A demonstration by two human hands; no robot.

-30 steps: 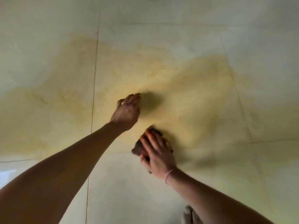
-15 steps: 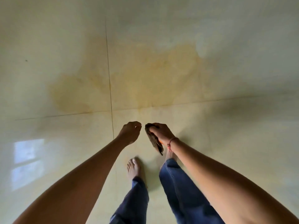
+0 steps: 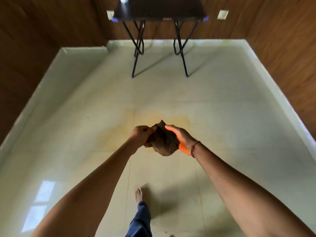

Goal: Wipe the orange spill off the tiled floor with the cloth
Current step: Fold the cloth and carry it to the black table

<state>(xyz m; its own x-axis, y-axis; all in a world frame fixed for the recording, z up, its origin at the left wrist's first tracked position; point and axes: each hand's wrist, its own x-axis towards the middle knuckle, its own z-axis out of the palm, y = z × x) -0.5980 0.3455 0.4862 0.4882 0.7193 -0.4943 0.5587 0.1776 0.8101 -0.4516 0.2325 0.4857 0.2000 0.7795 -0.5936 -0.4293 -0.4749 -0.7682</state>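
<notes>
Glossy tiled floor, crumpled brown cloth

Person now standing, cloth lifted (both hands gripping)

You hold the brown cloth bunched between your left hand and right hand, lifted clear of the tiled floor. The faint orange spill spreads beneath the cloth; beyond the cloth stands a folding table.
</notes>
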